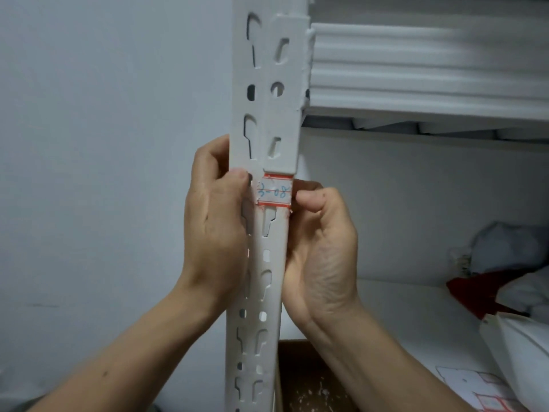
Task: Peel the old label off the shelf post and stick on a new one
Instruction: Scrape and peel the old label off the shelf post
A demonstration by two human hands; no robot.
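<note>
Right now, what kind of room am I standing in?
Probably a storeroom: a white slotted metal shelf post carrying a red-bordered handwritten label, white shelf boards, and bundled white bags stowed on the lower shelf.

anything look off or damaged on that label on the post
The label on the shelf post looks worn: its left edge is ragged and lifting, and the blue writing is partly scuffed. Reddish residue smears the post just below it. The left hand and right hand flank it.
</note>
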